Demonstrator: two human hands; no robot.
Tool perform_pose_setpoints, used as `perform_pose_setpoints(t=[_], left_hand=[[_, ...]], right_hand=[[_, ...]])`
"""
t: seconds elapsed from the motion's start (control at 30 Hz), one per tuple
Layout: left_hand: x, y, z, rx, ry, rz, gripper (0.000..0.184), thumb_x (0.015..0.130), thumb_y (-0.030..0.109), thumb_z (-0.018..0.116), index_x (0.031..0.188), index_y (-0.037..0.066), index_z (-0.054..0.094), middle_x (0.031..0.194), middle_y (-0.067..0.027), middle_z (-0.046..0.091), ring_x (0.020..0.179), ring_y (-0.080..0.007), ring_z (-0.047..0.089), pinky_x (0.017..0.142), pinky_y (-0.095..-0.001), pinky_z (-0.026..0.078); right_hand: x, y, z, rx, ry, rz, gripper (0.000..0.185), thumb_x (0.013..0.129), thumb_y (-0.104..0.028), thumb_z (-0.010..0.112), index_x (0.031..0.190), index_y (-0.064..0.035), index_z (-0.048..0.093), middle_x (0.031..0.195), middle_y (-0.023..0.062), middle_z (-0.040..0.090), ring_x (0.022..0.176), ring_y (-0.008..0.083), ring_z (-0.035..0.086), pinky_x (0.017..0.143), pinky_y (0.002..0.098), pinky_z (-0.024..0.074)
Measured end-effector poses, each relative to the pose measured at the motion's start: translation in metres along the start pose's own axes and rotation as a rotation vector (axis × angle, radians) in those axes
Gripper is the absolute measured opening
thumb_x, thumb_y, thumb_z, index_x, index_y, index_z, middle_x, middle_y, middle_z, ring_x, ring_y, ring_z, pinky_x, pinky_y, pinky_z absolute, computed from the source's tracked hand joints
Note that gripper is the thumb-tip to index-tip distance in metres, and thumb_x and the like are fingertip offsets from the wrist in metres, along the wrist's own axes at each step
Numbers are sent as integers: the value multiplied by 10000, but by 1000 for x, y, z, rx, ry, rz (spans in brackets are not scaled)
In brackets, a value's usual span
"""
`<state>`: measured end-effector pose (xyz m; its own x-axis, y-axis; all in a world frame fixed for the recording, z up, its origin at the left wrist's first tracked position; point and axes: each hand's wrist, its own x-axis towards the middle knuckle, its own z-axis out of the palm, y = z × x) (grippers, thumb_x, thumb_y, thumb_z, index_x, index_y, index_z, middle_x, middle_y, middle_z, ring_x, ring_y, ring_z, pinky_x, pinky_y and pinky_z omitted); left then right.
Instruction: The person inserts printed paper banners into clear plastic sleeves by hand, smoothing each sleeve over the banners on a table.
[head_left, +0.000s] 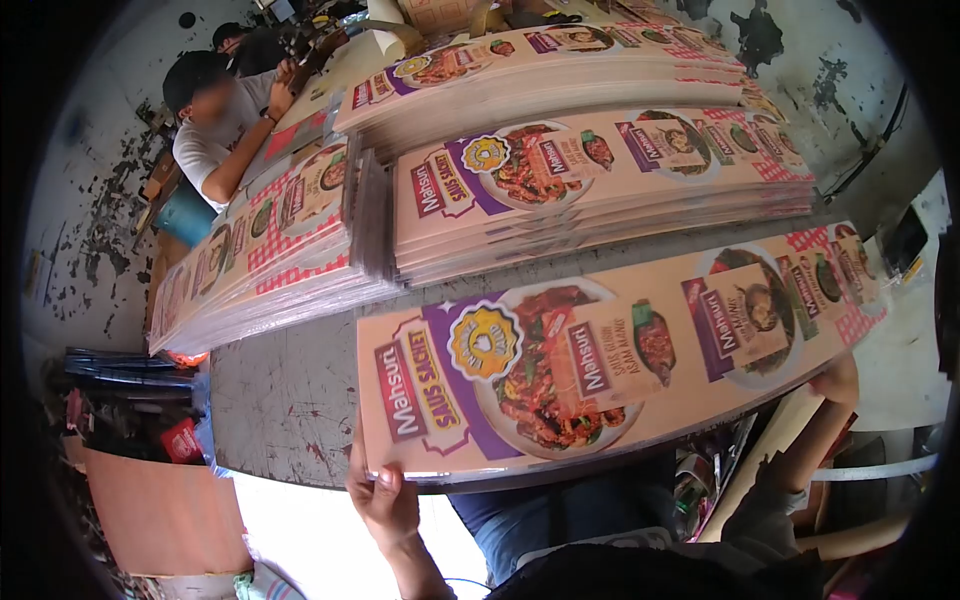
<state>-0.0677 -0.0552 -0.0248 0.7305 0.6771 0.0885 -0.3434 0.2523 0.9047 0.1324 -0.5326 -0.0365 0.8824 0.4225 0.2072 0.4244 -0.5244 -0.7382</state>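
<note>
A long printed panel (620,350) with "Mahsuri Saus Sachet" and food pictures is tilted along the near table edge. My left hand (382,505) is closed on its lower left corner, thumb on the printed face, the other fingers mostly behind. At the lower right edge, my right hand (838,385) grips the same panel, with its fingers partly hidden. Just beyond lies a stack of matching panels (600,200). Another stack (540,85) stands behind it, and a third stack (270,255), turned the other way, is at the left.
The grey, scratched table (270,410) carries the stacks. Across it at the far left, a person (215,125) in a cap leans over the table, with another person (255,45) behind. Dark bundled strips (125,375) and a brown board (165,510) lie lower left.
</note>
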Motion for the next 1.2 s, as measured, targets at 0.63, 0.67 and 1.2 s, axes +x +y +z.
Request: perform_pose_setpoints(t=[0.63, 0.67, 1.2], left_hand=[[110, 63, 92, 727, -287, 467, 664, 853, 309, 579, 1346, -35, 298, 1300, -214, 392, 1265, -296, 333, 1017, -411, 301], [100, 62, 89, 730, -292, 470, 664, 853, 309, 579, 1346, -35, 298, 1300, -214, 392, 1265, -296, 333, 1017, -411, 301], [81, -4, 41, 1571, -795, 523, 582, 760, 314, 648, 1219, 2, 473, 1232, -199, 412, 1068, -378, 466, 900, -443, 397]], right_hand=[[169, 5, -50, 1016, 215, 203, 340, 844, -369, 595, 1045, -100, 547, 987, -12, 590, 860, 84, 571, 725, 244, 454], [165, 6, -39, 929, 318, 352, 363, 828, -410, 603, 1032, -114, 550, 959, -25, 585, 847, 75, 560, 710, 238, 437], [262, -76, 51, -785, 265, -493, 412, 855, -295, 545, 1175, -41, 489, 1301, 139, 407, 1136, 301, 445, 950, 403, 349]])
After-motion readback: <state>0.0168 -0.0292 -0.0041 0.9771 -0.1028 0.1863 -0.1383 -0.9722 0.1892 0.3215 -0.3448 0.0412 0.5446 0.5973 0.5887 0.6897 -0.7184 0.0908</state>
